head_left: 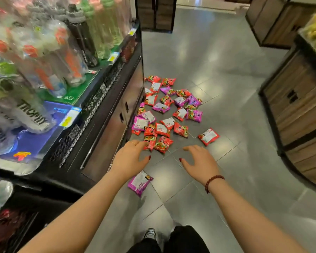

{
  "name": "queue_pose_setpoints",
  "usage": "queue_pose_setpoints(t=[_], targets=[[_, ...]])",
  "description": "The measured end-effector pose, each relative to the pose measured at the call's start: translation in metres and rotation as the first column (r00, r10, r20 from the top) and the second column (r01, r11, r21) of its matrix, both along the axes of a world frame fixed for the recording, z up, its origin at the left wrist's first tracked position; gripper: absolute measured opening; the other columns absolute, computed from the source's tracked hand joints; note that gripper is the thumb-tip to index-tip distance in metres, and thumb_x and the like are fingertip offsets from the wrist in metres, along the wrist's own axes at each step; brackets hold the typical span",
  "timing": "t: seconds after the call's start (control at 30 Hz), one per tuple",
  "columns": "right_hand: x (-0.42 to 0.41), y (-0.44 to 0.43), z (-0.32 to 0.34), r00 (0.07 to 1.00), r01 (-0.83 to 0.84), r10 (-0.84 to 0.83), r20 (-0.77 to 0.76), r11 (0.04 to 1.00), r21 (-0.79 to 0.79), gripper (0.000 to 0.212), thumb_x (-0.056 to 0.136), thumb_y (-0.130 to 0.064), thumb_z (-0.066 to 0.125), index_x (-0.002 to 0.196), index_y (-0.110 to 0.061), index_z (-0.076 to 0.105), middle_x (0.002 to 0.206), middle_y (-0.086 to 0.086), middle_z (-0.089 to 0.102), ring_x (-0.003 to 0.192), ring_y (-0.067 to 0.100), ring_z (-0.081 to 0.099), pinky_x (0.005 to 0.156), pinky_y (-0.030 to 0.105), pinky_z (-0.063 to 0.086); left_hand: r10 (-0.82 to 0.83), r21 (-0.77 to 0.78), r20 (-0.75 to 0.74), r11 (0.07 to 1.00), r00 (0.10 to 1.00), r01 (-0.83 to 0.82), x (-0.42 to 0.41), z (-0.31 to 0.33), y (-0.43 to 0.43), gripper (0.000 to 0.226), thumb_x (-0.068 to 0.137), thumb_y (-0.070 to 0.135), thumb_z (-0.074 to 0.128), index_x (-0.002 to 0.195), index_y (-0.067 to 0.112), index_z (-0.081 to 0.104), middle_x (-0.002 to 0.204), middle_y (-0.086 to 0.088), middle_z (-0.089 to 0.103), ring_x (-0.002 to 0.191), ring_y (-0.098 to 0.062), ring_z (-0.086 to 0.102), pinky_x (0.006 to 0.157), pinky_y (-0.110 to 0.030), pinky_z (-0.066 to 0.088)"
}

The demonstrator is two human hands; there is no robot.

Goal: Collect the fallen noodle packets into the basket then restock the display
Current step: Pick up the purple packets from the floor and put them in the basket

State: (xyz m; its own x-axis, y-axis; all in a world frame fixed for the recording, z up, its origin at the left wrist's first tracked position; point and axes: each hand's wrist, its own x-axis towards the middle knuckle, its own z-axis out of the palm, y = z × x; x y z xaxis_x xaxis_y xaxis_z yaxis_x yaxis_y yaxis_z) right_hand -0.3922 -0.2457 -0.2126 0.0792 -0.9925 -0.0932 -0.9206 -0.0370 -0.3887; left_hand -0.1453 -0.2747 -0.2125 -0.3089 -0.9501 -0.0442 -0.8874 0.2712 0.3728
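Several red and purple noodle packets (164, 110) lie scattered on the grey tiled floor beside the base of a black display unit. One red packet (208, 136) lies apart to the right, and one purple packet (140, 182) lies closer to me, under my left forearm. My left hand (129, 158) reaches out above the floor with relaxed fingers, its fingertips near the closest red packets (158, 144). My right hand (202, 162) is stretched out beside it, fingers spread, holding nothing. No basket is in view.
The black display unit (106, 114) on the left carries bottles (44, 57) on shelves with price tags. Wooden crate-style stands (297, 106) line the right side, and a dark cabinet (156, 13) stands at the far end. My shoe (150, 233) shows at the bottom.
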Motion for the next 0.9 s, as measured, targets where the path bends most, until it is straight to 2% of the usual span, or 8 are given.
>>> queue_pose_setpoints(t=[0.17,0.33,0.53,0.67,0.9], targets=[[-0.032,-0.072,-0.015,1.0,-0.014,0.014,0.007,0.998,0.055,0.04,0.092,-0.039,0.057,0.128,-0.02,0.055,0.129,0.001,0.056,0.122,0.02,0.048,0.1,0.032,0.039,0.045,0.042,0.02,0.998,0.999,-0.046,-0.023,-0.015,-0.064,0.051,0.091,0.04,0.06,0.137,0.022,0.05,0.133,-0.001,0.054,0.125,-0.02,0.047,0.095,-0.033,0.044],[-0.064,-0.163,-0.023,0.992,-0.129,0.128,0.017,0.99,0.049,0.04,0.092,-0.037,0.057,0.128,-0.02,0.055,0.125,0.001,0.058,0.118,0.021,0.05,0.098,0.033,0.041,0.155,0.063,0.033,0.986,0.987,-0.157,-0.053,-0.024,-0.126,0.05,0.09,0.038,0.062,0.137,0.021,0.051,0.131,-0.002,0.056,0.122,-0.022,0.05,0.095,-0.033,0.043],[-0.086,-0.259,-0.026,0.968,-0.252,0.251,0.019,0.965,0.07,0.031,0.089,-0.034,0.059,0.115,-0.019,0.06,0.112,0.001,0.062,0.107,0.021,0.053,0.088,0.034,0.045,0.293,0.092,-0.014,0.953,0.956,-0.29,-0.077,-0.027,-0.182,0.045,0.088,0.036,0.064,0.131,0.022,0.056,0.12,-0.003,0.061,0.112,-0.024,0.057,0.088,-0.035,0.049],[-0.073,-0.308,-0.03,0.946,-0.32,0.314,0.075,0.943,0.09,0.024,0.087,-0.03,0.059,0.109,-0.021,0.062,0.104,-0.001,0.062,0.102,0.022,0.054,0.083,0.034,0.046,0.376,0.15,-0.005,0.916,0.927,-0.371,-0.073,-0.031,-0.21,0.046,0.088,0.039,0.059,0.131,0.022,0.056,0.124,-0.002,0.059,0.117,-0.024,0.054,0.09,-0.038,0.049],[-0.023,-0.38,-0.047,0.893,-0.449,0.444,0.067,0.88,0.154,0.03,0.088,-0.033,0.06,0.113,-0.018,0.061,0.111,0.001,0.062,0.109,0.022,0.054,0.09,0.036,0.047,0.51,0.178,-0.011,0.848,0.86,-0.5,-0.038,-0.044,-0.259,0.047,0.089,0.034,0.062,0.133,0.022,0.054,0.128,0.0,0.056,0.121,-0.021,0.051,0.094,-0.037,0.047]])
